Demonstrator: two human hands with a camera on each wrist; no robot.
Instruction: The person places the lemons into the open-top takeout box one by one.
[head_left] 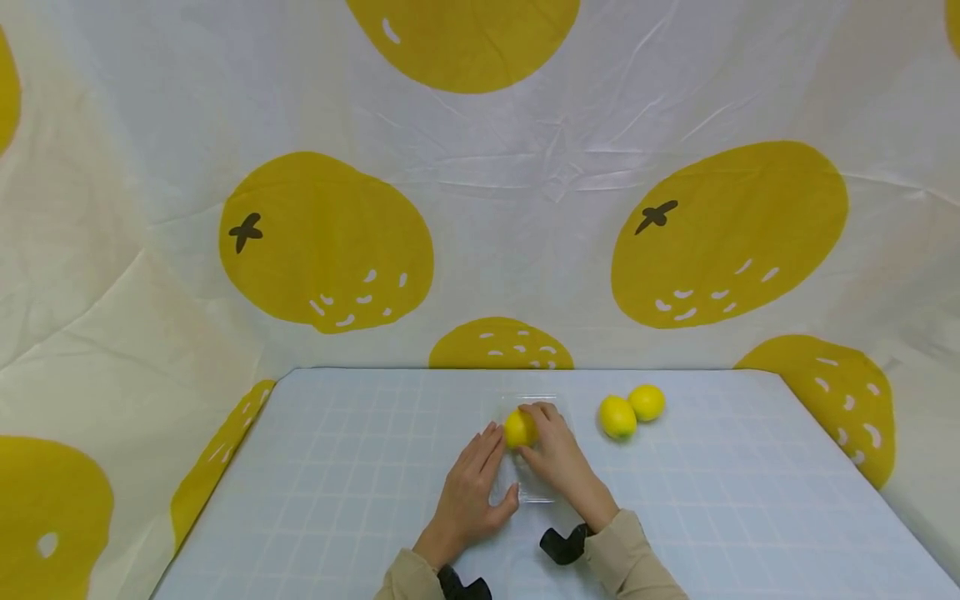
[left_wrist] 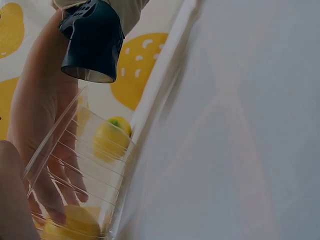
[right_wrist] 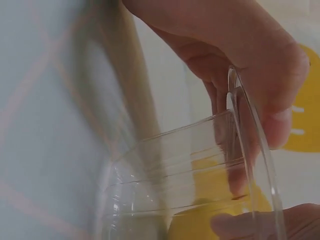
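Note:
A clear plastic container sits on the table in the head view. My right hand grips a yellow lemon between thumb and fingers at the container's far left part. In the right wrist view, a right-hand finger or thumb lies against that lemon, partly seen through the clear wall. My left hand rests along the container's left side, fingers straight, fingertips right beside the lemon. Through the clear wall in the left wrist view, the right hand's fingers reach down to the lemon.
Two more lemons stand right of the container, a nearer one and a farther one. The table has a pale checked cloth. Behind it hangs a white curtain printed with yellow fruit. A dark camera hangs under the right wrist.

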